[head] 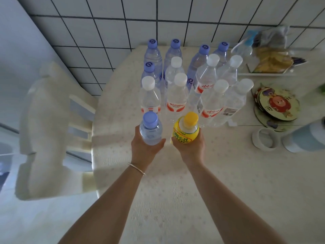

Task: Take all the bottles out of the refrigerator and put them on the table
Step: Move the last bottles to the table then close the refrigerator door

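My left hand (143,149) grips a clear water bottle with a blue cap (150,128), held upright over the table (175,182). Beside it, my right hand (191,147) grips a yellow-labelled bottle with a yellow cap (186,130). Just beyond both stands a cluster of several water bottles (177,92) on the table, white-capped ones with red labels in front and blue-capped ones (152,50) behind. The refrigerator is out of view.
A white chair (51,131) stands at the table's left edge. On the right lie round coasters (277,104), a roll of tape (265,140), a pale container (304,140) and a tray with bags (270,62). A tiled wall (158,20) rises behind.
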